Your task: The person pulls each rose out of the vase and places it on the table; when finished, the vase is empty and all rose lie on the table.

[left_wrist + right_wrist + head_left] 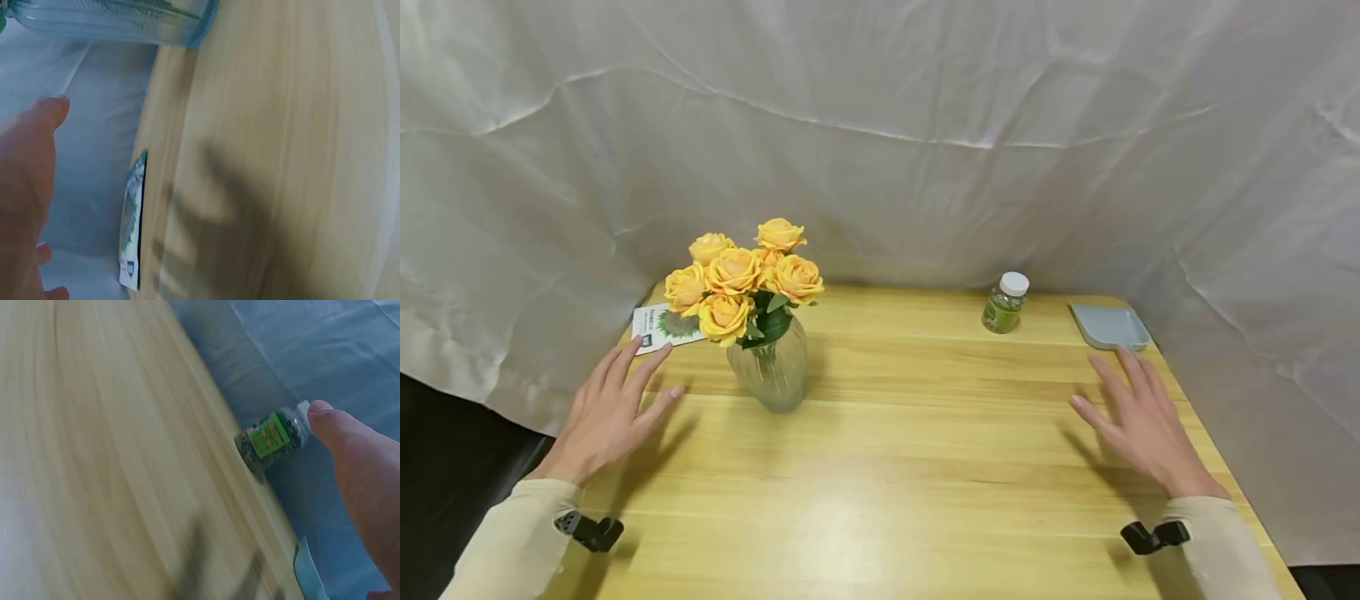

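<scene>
My left hand [608, 414] hovers over the table's left side with spread fingers, holding nothing. Just beyond its fingertips lies a white packet [649, 327] with a green, spiky-edged round picture. To the right of that hand stands a ribbed clear glass vase [775, 371] with several yellow roses [734, 271], partly in front of the packet. My right hand [1142, 417], also spread and holding nothing, is above the right side. Near its fingertips sits a shallow light-blue dustpan-shaped tray [1108, 323]. A small clear jar [1002, 308] with a white lid and green label stands farther left, its contents dark and grainy.
The light wooden table [880, 467] reaches back to a grey-white hanging cloth [880, 150], which also encloses both sides. Each wrist carries a small black camera, one on the left sleeve [512, 533] and one on the right sleeve [1221, 542].
</scene>
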`<action>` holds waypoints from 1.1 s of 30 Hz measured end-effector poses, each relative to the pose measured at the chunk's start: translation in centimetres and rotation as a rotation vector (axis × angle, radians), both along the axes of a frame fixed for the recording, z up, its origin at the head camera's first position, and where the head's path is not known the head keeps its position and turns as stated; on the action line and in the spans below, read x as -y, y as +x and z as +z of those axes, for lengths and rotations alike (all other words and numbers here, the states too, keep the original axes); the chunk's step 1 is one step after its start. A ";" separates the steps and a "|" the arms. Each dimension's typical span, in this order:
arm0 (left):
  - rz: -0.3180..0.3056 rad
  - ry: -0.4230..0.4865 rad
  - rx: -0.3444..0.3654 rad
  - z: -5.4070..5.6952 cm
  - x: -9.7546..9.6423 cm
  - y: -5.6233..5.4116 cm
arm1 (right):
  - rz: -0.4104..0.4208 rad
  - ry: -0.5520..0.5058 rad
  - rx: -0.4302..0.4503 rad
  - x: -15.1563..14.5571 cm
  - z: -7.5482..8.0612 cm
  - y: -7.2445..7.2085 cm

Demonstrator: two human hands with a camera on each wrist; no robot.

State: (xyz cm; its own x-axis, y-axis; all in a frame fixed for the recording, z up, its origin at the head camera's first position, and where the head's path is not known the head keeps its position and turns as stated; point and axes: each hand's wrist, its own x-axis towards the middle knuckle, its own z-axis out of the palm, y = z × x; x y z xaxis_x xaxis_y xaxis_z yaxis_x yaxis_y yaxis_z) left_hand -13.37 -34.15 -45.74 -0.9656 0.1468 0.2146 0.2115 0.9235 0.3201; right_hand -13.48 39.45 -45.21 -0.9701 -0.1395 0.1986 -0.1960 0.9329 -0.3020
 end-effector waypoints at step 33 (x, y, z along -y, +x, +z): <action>-0.138 0.235 -0.174 2.9 -4.4 -0.2 | 0.204 -0.215 -0.066 11.9 2.1 -5.3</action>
State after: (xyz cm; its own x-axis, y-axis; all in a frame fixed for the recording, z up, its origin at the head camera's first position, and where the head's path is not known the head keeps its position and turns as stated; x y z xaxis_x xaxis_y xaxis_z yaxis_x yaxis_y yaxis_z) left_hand -13.54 -29.74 -42.84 -0.8858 0.2006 0.4185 0.4000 0.7872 0.4694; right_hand -18.80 27.53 -43.13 -0.9102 -0.2784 0.3066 -0.3988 0.7885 -0.4682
